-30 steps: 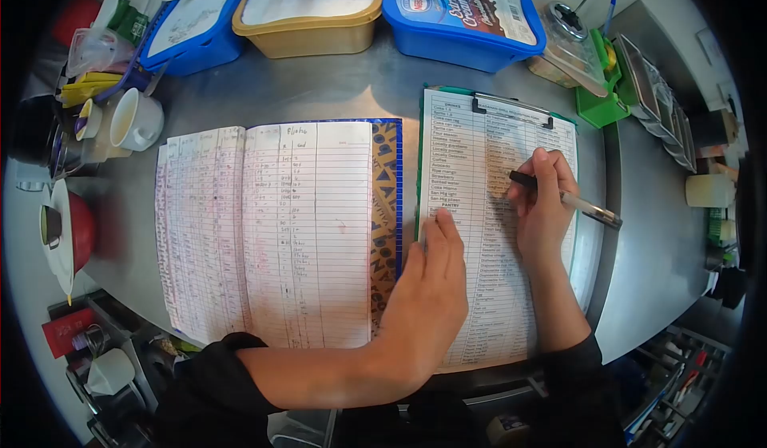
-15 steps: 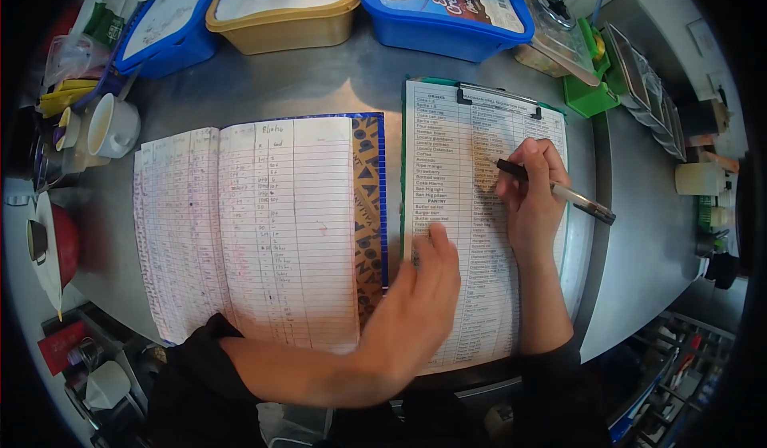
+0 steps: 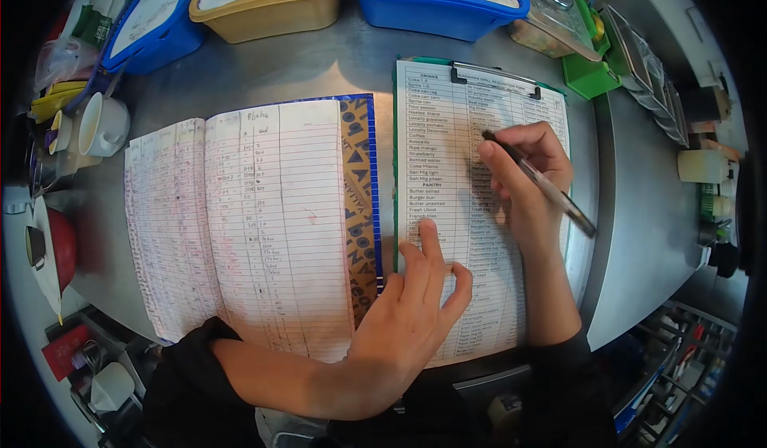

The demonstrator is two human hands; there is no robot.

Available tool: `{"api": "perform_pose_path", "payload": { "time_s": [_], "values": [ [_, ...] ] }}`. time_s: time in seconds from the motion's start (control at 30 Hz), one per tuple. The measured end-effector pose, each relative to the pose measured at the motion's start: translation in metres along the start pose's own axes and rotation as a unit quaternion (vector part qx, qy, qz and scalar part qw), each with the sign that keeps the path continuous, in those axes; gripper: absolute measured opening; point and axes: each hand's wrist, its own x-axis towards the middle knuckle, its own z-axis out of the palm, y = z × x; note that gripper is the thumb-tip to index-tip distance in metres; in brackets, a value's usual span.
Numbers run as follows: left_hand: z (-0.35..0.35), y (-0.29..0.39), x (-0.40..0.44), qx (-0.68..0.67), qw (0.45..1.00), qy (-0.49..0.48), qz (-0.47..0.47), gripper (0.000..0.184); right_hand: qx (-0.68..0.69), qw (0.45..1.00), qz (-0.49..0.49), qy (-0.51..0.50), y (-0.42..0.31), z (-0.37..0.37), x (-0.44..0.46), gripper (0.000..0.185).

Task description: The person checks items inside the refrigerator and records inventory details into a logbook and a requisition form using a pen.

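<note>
A printed form with DRINKS and PANTRY lists is held on a green clipboard by a metal clip. My left hand rests over the form's lower left, fingers apart, the index fingertip near the "French fries" row. My right hand grips a pen with a dark tip end and clear barrel. It is over the upper middle of the form, the pen slanting up to the left. Left of the clipboard lies an open notebook with handwritten columns; my left forearm crosses its bottom edge.
Blue tubs and a tan tub line the back of the metal counter. A white mug stands at left, a green holder at right. Beyond the counter's right side are metal trays.
My left hand has settled lower on the form with its fingers more spread. The pen has tilted more steeply in my right hand. The counter scene has shifted slightly up and left.
</note>
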Motion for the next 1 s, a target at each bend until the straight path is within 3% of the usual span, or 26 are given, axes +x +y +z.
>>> {"api": "perform_pose_path", "payload": {
  "time_s": [0.17,0.23,0.3,0.43,0.5,0.7,0.8,1.0],
  "values": [
    [0.002,0.001,-0.001,0.021,1.000,0.006,0.000,0.039,0.019,0.990,0.140,-0.015,-0.012,-0.007,-0.032,0.023],
    [0.003,0.002,-0.001,0.033,0.999,0.018,-0.005,0.039,0.020,0.993,0.115,-0.012,-0.003,-0.003,-0.037,0.024],
    [0.003,0.001,-0.001,0.053,0.998,0.011,0.011,0.038,0.002,1.000,0.022,0.001,0.007,-0.002,-0.040,0.025],
    [-0.003,-0.001,-0.001,0.038,0.999,-0.006,0.023,0.037,-0.021,0.999,0.035,-0.013,0.005,-0.001,-0.042,0.022],
    [-0.001,0.000,-0.001,0.066,0.998,0.008,0.023,0.036,-0.045,0.995,0.052,-0.073,0.005,-0.006,-0.039,0.018],
    [-0.002,-0.001,-0.002,0.071,0.997,0.031,0.024,0.034,-0.016,1.000,0.008,-0.018,0.003,0.006,-0.039,0.019],
    [-0.001,0.000,-0.003,0.078,0.995,0.049,0.026,0.031,-0.047,0.997,-0.017,-0.055,0.015,-0.009,-0.045,0.020],
    [0.002,0.003,-0.004,0.101,0.992,0.067,0.025,0.029,0.008,0.998,0.017,-0.052,0.016,-0.007,-0.042,0.022]
  ]
}}
